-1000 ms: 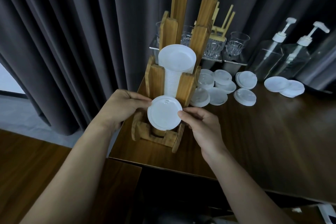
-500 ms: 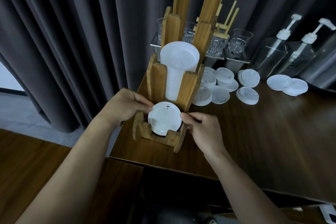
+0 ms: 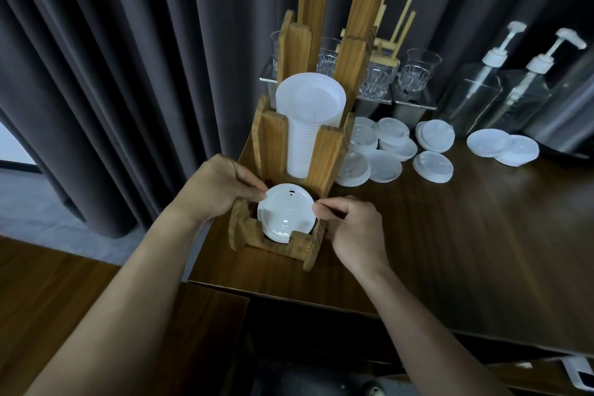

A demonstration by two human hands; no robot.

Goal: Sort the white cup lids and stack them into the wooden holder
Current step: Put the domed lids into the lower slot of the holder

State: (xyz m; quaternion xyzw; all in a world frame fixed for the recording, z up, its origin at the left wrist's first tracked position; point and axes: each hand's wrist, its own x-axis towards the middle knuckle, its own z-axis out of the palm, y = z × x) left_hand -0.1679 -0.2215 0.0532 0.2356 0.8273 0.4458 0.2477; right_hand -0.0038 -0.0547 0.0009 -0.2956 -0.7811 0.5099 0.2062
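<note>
"Down went the lid [image 3: 287, 214] — a second ago it hung in front of the holder [image 3: 276, 243]; now it sits in the low front slot, top facing up."

"And the setting?"

"Dark wood table [image 3: 450, 235], grey curtain [image 3: 128, 74] behind. Loose lids [image 3: 432, 167] lie on the table to the holder's right, with glasses [image 3: 414, 69] and two pump bottles [image 3: 482, 90] farther back. White stacked cups [image 3: 303, 138] stand in the middle slot."

"What else changed?"

"Both hands came lower with the lid; the holder stayed put."

"How is it held?"

"Left hand [image 3: 213, 190] pinches the lid's left edge, fingers [image 3: 254, 190] curled at the rim. Right hand [image 3: 356, 228] pinches the right edge — fingertips [image 3: 324, 207] touching it, the other fingers folded."
</note>
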